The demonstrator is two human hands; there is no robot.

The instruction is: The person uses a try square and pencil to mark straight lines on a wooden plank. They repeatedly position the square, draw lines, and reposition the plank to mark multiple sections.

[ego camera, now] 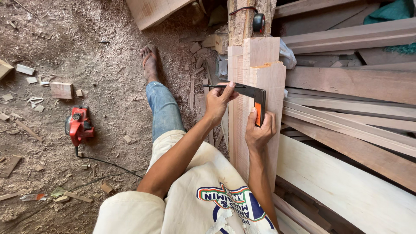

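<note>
Sawdust floor [108, 65] with red planer [79, 125]

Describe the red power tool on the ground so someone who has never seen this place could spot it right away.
Start from the sawdust-covered floor left of the person's outstretched leg. There, among pale wood offcuts, lies the power tool with a black cord trailing away. It is the only bright red thing on the ground.

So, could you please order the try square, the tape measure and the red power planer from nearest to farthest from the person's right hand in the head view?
1. Try square: held under the right hand.
2. Tape measure: beyond the boards, at the top.
3. Red power planer: far left, on the sawdust floor.
</note>
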